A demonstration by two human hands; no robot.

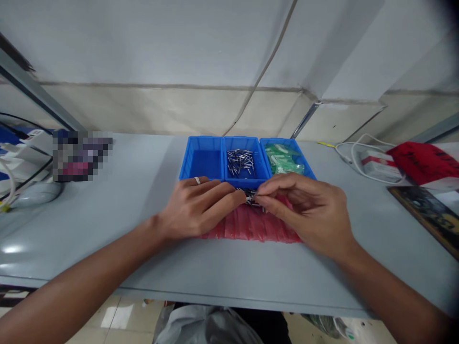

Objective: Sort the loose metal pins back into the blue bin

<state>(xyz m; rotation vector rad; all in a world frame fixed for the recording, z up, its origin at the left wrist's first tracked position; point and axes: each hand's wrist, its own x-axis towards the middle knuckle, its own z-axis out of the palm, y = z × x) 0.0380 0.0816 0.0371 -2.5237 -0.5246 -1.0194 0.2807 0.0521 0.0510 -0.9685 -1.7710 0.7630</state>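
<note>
My left hand [201, 205], a ring on one finger, is closed with its fingertips at a small pale piece; its thumb is hidden, and what it grips is not clear. Facing it, my right hand [310, 210] pinches a small thin metal pin [255, 197] between thumb and forefinger. The fingertips of both hands nearly meet over a pile of thin metal pins [253, 203]. Beneath that pile lies a red plastic bag [251, 224], partly covered by both hands. More pins [240, 162] lie in the middle blue bin [242, 182] just behind.
The left blue bin [204, 165] shows its bare bottom. Green-and-clear plastic packets [283, 157] fill the right blue bin [299, 148]. At the left are a mouse [39, 193] and cables; at the right, a red cloth item [423, 162], a small box [382, 165] and a dark board [426, 210].
</note>
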